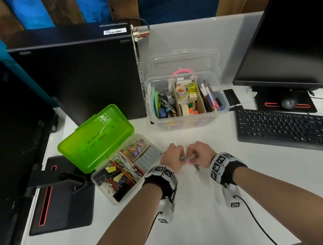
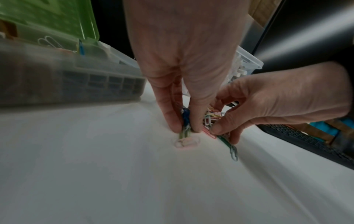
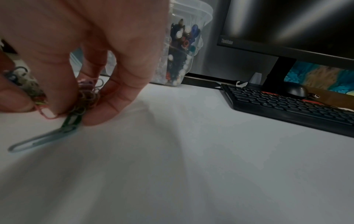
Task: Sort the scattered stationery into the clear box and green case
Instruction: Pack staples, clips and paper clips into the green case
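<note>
A bunch of coloured paper clips (image 1: 188,157) lies on the white desk (image 1: 206,217) between my two hands. My left hand (image 1: 171,155) pinches one end of the bunch (image 2: 185,121) between thumb and fingers. My right hand (image 1: 201,151) pinches the other end (image 3: 84,97), and a grey-green clip (image 3: 44,139) trails from it onto the desk. The green case (image 1: 96,137) stands open to the left, its tray (image 1: 125,170) holding clips, binder clips and staples. The clear box (image 1: 186,99) stands open behind my hands, filled with pens, tape and notes.
A black computer tower (image 1: 76,77) stands behind the green case. A black keyboard (image 1: 291,128), a monitor (image 1: 295,34) and a mouse (image 1: 289,103) are at the right. A monitor base (image 1: 60,194) sits at the left. The clear box's lid (image 1: 183,62) leans behind it.
</note>
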Tool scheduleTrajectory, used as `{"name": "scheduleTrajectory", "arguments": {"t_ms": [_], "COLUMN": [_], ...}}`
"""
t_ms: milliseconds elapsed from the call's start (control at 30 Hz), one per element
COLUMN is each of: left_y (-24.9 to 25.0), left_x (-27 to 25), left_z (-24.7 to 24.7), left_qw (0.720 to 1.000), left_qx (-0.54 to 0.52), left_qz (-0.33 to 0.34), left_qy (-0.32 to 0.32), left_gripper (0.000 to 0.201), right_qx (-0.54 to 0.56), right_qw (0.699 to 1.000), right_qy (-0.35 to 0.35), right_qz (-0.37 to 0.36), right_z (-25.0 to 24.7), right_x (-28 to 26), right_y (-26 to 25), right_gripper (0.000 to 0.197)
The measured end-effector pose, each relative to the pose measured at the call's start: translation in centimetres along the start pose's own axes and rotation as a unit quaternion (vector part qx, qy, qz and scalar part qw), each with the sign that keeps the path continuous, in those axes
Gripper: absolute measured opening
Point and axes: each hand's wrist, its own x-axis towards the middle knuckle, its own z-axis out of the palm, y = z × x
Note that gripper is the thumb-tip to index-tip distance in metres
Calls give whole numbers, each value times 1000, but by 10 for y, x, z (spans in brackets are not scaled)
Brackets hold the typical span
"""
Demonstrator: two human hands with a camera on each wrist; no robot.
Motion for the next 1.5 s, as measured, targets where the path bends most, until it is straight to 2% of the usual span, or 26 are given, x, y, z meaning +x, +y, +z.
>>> {"name": "scheduleTrajectory", "arguments": {"t_ms": [167, 367, 533, 633, 733, 933, 1067, 1267, 1367, 1500], "left_y": [4, 5, -2, -8, -15, -53, -81, -97, -91, -86], "left_x": [0, -4, -12, -17, -20, -20, -19, -17, -13, -11], "left_z": [-6, -22, -29, -39, -58, -102, -110, -112, -109, -111], "left_qw": [1000, 998, 995, 991, 985, 972, 970, 970, 968, 974], "left_qx": [2, -23, -62, -101, -120, -106, -75, -44, -31, -6], "left_qz": [-3, -4, -6, -12, -38, -111, -169, -208, -229, -216], "left_qy": [30, 64, 82, 88, 115, 176, 157, 117, 96, 76], "left_gripper": [19, 18, 26, 23, 15, 16, 18, 16, 22, 24], "right_qx": [-13, 39, 57, 80, 108, 145, 122, 76, 62, 60], "right_qw": [1000, 999, 998, 996, 994, 989, 990, 992, 993, 995], "right_qy": [1, -13, -21, -11, 0, -14, 10, 66, 61, 41], "right_qz": [3, 18, 35, 44, 21, -36, -76, -77, -74, -72], "right_z": [-14, -29, -35, -41, -46, -28, -5, 13, 16, 11], "right_x": [0, 3, 3, 8, 16, 41, 53, 74, 77, 75], "right_y": [-4, -7, -6, -12, -33, -97, -130, -149, -149, -145], "right_gripper": [15, 6, 3, 8, 3, 14, 13, 14, 23, 27]}}
